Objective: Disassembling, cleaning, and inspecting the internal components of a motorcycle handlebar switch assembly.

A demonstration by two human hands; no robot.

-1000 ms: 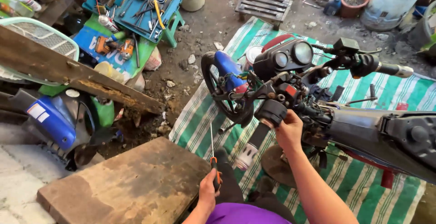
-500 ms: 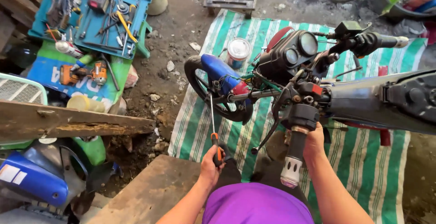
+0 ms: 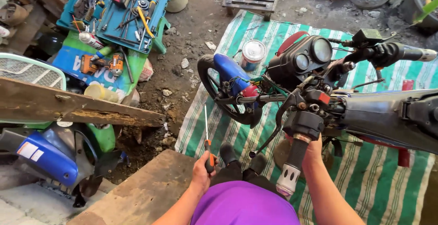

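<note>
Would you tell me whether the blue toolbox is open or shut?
Open: the blue toolbox lies spread on the ground, tools showing in its trays.

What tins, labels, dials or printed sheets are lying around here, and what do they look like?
Tin can: round, silvery lid, on the striped mat.
Spray can: white, red cap, lying by the toolbox.
Printed sheet: blue and green, under the tools.
White label: on the blue panel.
Dials: two round gauges, black housing.
</note>
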